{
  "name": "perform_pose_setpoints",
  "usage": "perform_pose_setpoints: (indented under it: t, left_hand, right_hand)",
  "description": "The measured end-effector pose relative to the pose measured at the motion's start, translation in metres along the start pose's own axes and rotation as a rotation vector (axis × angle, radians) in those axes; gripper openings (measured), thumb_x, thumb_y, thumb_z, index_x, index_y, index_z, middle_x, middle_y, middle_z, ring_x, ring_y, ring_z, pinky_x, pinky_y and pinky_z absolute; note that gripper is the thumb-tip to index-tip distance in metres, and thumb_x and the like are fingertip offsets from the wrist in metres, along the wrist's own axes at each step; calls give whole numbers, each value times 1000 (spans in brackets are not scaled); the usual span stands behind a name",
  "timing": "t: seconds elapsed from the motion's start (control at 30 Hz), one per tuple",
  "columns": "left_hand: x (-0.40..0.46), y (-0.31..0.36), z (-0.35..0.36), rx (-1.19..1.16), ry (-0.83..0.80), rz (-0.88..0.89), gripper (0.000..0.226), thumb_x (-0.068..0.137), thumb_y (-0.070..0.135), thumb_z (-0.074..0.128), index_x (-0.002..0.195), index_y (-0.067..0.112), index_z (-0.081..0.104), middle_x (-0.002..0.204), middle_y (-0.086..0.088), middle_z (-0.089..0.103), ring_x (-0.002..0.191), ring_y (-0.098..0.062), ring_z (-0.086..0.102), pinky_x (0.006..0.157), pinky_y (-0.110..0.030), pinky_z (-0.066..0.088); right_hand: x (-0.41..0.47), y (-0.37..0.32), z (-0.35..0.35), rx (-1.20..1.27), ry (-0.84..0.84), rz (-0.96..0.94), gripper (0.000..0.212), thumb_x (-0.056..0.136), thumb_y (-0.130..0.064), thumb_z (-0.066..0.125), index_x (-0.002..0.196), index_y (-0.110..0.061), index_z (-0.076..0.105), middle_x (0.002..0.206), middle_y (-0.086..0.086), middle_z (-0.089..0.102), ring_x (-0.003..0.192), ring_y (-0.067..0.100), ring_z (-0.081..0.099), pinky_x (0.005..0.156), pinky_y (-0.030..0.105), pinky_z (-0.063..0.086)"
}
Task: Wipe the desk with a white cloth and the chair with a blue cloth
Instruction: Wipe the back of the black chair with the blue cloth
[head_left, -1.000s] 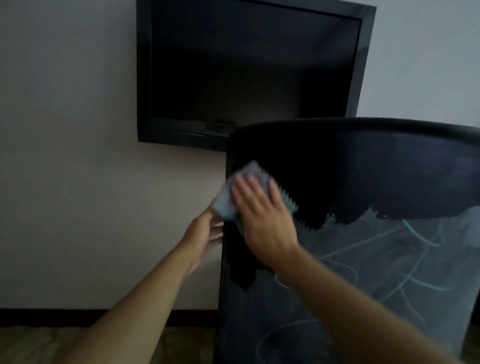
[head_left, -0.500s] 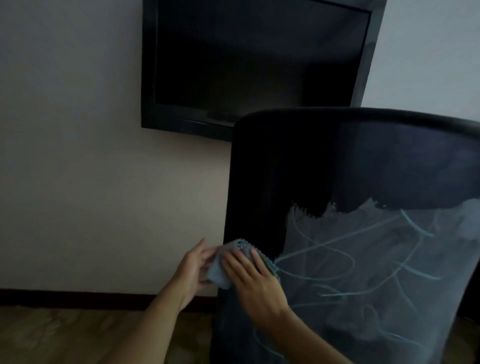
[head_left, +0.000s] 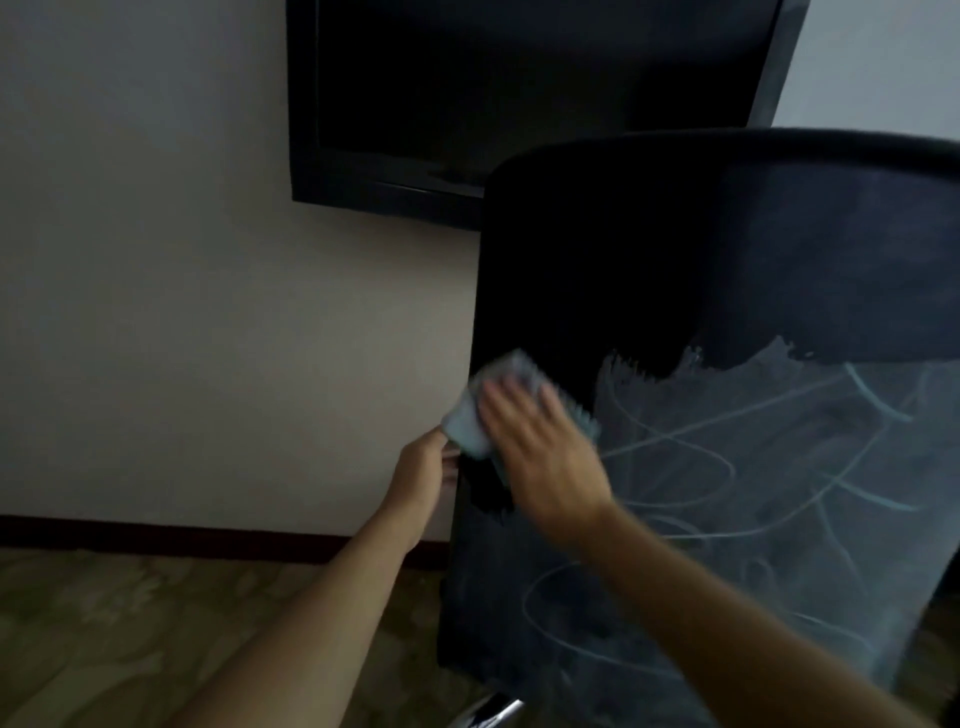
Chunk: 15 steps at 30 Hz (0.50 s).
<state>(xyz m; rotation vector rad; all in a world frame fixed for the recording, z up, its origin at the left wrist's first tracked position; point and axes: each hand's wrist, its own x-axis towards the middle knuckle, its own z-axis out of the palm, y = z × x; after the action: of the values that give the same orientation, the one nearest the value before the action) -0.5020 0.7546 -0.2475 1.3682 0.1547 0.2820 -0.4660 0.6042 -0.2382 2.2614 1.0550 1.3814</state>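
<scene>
One soft blue cloth (head_left: 470, 415), chalk-streaked chair (head_left: 727, 467)

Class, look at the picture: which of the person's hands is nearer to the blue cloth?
The right hand: it lies flat on the blue cloth, pressing it against the chair back. The left hand is just below the cloth, at the chair's left edge.

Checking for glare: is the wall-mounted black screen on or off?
Off, it seems: the black flat screen on the wall is uniformly dark, showing no picture.
</scene>
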Motion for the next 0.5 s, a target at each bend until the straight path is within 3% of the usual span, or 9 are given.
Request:
perform_pose_setpoints:
  t: [0.07,0.13,0.2,0.27,0.37,0.5]
  left_hand:
    - [-5,3,8,0,-34,36,38,104,37,39,120,14,63,124,-12,64,107,-24,62,90,-33,52]
    - [-9,4,11,105,-78,94,44,104,38,39,139,15,51,138,-9,57,126,-27,53,110,-47,39]
    - [-11,4,17,341,-59,208,44,103,39,42,143,20,45,139,-4,55,126,-24,52,110,-49,39]
    - [-13,4,25,544,60,301,50,101,42,45,147,23,37,144,-2,47,128,-21,50,109,-44,41]
    - [-23,10,45,659,294,536,62,99,34,50,153,24,22,152,-1,31,135,-22,42,105,-31,39]
    - [-25,32,70,870,367,1033,61,94,25,51,151,16,29,158,-8,28,143,-23,33,111,-40,32]
  right_hand:
    - [-71,-35,23,34,-200,-103,60,82,-26,59,140,-13,48,150,6,41,140,22,36,122,46,1]
    - [-121,-52,35,61,-397,-182,57,83,-29,43,139,-18,50,146,0,47,136,16,43,120,43,-8]
    - [-132,-40,34,78,-423,-171,57,83,-30,38,137,-17,51,144,-1,50,134,15,45,120,41,-6]
    - [-114,-13,21,101,-246,-110,58,81,-27,43,136,-11,54,144,4,49,136,21,43,121,42,2]
    - [-54,50,-15,131,104,72,55,84,-14,47,138,-2,49,148,14,42,140,32,35,120,48,13]
    - [19,134,-65,35,378,204,51,93,-14,44,142,1,43,152,16,36,145,32,25,119,53,15]
